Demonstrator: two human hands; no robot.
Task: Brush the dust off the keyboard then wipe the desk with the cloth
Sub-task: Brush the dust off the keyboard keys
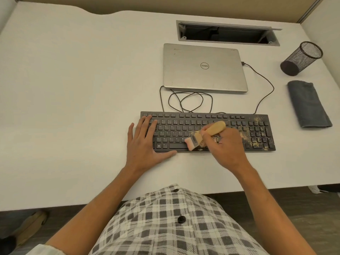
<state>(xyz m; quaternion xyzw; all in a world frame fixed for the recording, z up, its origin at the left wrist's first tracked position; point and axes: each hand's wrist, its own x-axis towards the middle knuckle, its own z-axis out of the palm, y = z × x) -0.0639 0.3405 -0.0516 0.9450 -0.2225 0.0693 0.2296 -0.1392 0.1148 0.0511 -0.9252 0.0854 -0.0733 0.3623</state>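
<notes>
Checked shirt front [165, 223] fills the bottom of the head view, and two bare forearms reach from it to one black keyboard [207, 132] on the white desk [73, 89]. At the keyboard's left end the left hand [145, 142] lies flat, fingers spread over the keys and thumb along the front edge, probably to stop the board sliding. Over the keyboard's middle the right hand [226, 146] curls its fingers round the wooden handle of one brush [204, 135], bristles down on the keys by the space bar. Tan dust [257, 133] is scattered over the keyboard's right end, so brushing looks unfinished. One folded grey cloth [309, 104] lies untouched right of the keyboard, a mesh cup [301, 58] beyond it. Behind the keyboard sits one closed laptop [204, 68], its cable [191, 100] looped between them.
</notes>
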